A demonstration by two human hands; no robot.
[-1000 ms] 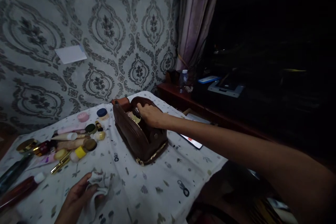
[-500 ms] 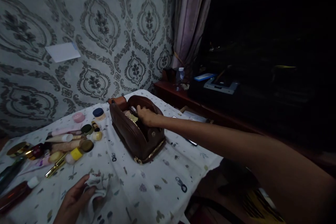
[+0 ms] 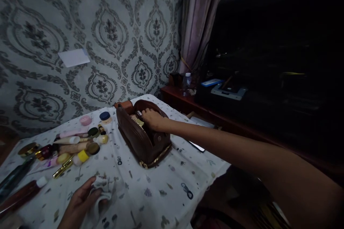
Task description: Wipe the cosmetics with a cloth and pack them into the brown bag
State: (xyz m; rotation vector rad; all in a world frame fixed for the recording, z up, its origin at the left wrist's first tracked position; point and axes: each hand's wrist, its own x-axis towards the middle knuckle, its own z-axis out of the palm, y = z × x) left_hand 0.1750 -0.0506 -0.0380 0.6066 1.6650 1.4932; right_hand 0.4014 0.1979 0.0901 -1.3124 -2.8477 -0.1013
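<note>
My left hand (image 3: 82,200) is closed around a crumpled white cloth (image 3: 103,190) near the front of the table. A brown leather toiletry bag (image 3: 134,137) stands unzipped, with gold zips along its edges. Reaching in from the right, my right hand (image 3: 152,118) is inside the bag's opening with its fingers curled down; their tips, and whatever they grip, are hidden. Beside those fingers, a yellowish item (image 3: 138,120) shows inside the bag.
Cosmetic tubes and bottles lie at left, among them a yellow-capped bottle (image 3: 82,156), a gold tube (image 3: 63,166) and a reddish bottle (image 3: 21,195). Behind them stand a pink jar (image 3: 85,120) and a blue-lidded jar (image 3: 105,117). A phone (image 3: 197,146) lies right of the bag.
The view has shifted slightly, so everything sits a little farther right and lower. My right hand stays in the bag, and my left hand still holds the cloth.
</note>
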